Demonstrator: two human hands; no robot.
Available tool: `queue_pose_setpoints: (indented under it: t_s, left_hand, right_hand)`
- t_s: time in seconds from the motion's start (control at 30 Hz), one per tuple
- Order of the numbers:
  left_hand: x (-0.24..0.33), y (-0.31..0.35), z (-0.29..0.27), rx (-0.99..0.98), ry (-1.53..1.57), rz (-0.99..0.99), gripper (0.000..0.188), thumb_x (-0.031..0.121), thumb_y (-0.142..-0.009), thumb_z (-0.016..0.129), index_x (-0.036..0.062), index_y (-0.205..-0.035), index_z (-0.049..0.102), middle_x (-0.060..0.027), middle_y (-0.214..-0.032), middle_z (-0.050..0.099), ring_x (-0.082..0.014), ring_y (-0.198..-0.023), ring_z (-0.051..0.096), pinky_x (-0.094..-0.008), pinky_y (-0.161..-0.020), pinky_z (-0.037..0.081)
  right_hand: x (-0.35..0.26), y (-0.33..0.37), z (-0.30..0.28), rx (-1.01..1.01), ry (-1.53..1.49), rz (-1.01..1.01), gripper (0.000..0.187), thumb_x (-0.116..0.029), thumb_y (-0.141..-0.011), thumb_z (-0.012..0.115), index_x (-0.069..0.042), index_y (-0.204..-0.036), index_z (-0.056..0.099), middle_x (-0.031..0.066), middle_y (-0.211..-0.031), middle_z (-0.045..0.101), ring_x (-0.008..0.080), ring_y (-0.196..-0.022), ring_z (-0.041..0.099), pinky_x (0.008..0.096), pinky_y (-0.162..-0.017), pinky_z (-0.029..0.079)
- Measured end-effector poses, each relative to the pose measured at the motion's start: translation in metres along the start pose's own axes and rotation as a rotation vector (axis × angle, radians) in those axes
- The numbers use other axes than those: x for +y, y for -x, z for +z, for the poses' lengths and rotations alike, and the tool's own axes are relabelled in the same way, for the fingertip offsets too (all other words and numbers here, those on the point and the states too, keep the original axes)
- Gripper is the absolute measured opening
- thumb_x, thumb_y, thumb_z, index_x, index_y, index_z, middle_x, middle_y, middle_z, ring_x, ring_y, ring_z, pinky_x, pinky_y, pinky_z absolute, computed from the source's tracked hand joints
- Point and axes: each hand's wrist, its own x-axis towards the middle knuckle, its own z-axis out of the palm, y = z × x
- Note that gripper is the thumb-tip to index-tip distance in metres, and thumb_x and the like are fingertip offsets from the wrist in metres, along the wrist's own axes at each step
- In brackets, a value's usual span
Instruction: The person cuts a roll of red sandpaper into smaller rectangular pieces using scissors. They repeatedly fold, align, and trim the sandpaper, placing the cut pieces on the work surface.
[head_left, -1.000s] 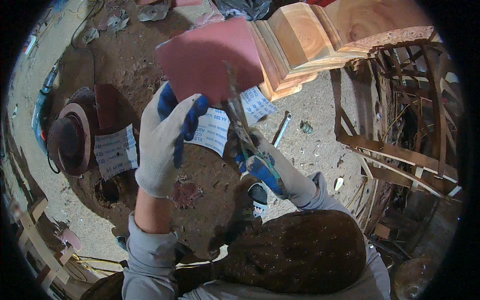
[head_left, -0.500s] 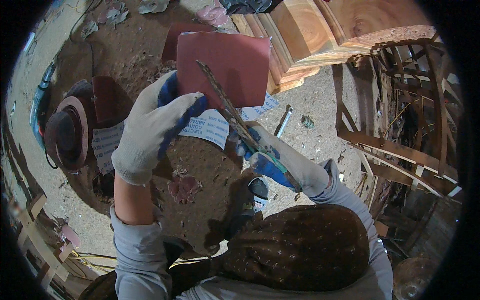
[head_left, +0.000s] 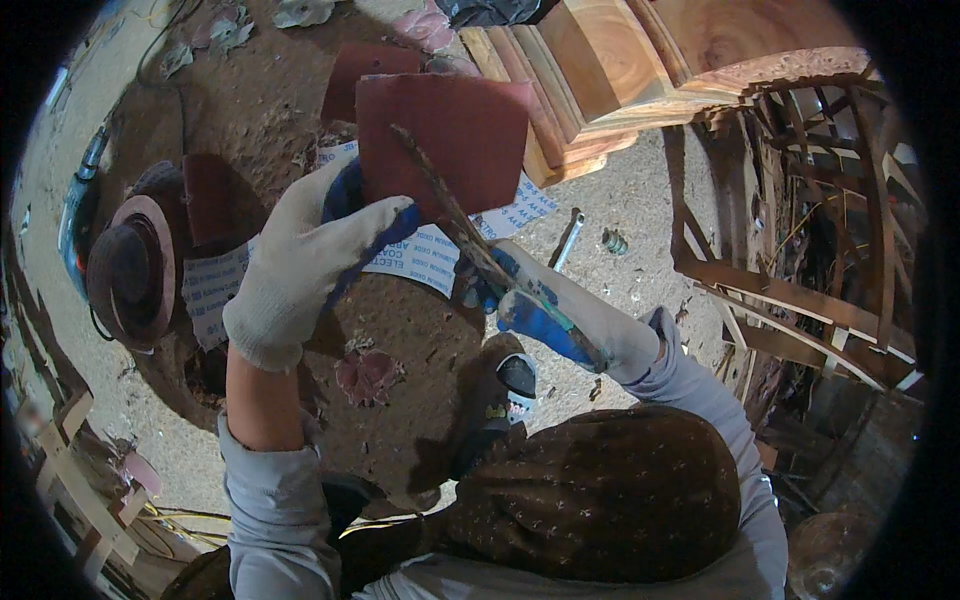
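My left hand (head_left: 310, 260), in a white glove with blue palm coating, pinches a red-brown sheet of sandpaper (head_left: 480, 140) by its lower left part. In my right hand (head_left: 545, 310), gloved alike, is a long thin crusted tool (head_left: 437, 190), dark with some green towards its handle end. Its tip lies across the front of the sheet; whether it touches the sheet I cannot tell. Beneath the raised sheet, more sandpaper pieces lie with their white printed backs (head_left: 418, 262) up. Another red-brown piece (head_left: 350, 85) shows behind it.
A round sanding disc tool (head_left: 130, 265) stands at the left beside another sandpaper sheet (head_left: 212, 205). A blue-green power tool (head_left: 85, 190) lies farther left. Stacked wood blocks (head_left: 600, 70) are at the far right, above a wooden frame (head_left: 810, 300). A metal rod (head_left: 570, 240) lies on the floor.
The sandpaper sheet has tilted and dropped slightly, and the tool's tip has shifted a little lower with it. Both hands keep their holds.
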Motion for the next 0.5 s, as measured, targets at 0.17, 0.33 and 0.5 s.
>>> queue_pose_setpoints:
  t_s: [0.17,0.33,0.5]
  left_hand:
    - [0.004,0.001,0.001,0.012,0.032,-0.006,0.032,0.012,-0.094,0.066,-0.004,-0.121,0.062,-0.0043,-0.108,0.069,-0.0083,-0.092,0.063,-0.0246,-0.083,0.051]
    - [0.001,0.0,0.007,0.058,0.042,-0.048,0.033,0.013,-0.094,0.067,-0.004,-0.122,0.062,-0.0037,-0.107,0.069,-0.0079,-0.09,0.062,-0.0237,-0.082,0.05]
    - [-0.004,0.0,0.005,0.029,0.017,-0.009,0.032,0.012,-0.095,0.066,-0.0043,-0.121,0.062,-0.004,-0.107,0.069,-0.0082,-0.09,0.063,-0.0245,-0.082,0.051]
  right_hand:
    - [-0.008,0.001,0.005,0.006,0.028,0.002,0.043,-0.033,-0.101,0.06,-0.002,-0.127,0.047,0.0036,-0.1,0.05,0.0126,-0.09,0.047,0.0285,-0.081,0.044]
    - [-0.015,0.002,0.003,0.067,0.184,0.057,0.044,-0.036,-0.099,0.061,0.0,-0.122,0.048,0.0059,-0.101,0.05,0.0164,-0.091,0.048,0.0327,-0.083,0.043]
    - [-0.027,-0.004,0.002,-0.012,0.286,0.003,0.047,-0.038,-0.099,0.062,0.001,-0.121,0.047,0.0072,-0.101,0.049,0.0162,-0.092,0.047,0.0333,-0.084,0.043]
